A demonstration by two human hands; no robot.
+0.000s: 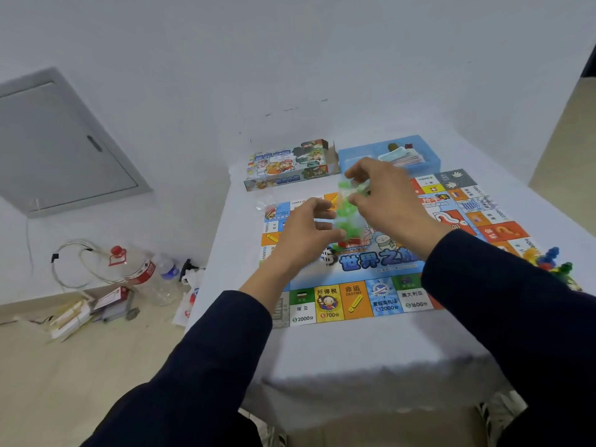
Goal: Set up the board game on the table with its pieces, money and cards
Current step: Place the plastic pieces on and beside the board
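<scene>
Table (354,343): you have the game board (371,269) laid flat on it, with the blue tray (354,156) of money at the far edge.
Bag of green pieces (345,208): hanging upright over the board, long axis vertical.
Right hand (383,201): your grip pinches the bag's top.
Left hand (306,233): fingers curled at its lower end, just left of it.
</scene>
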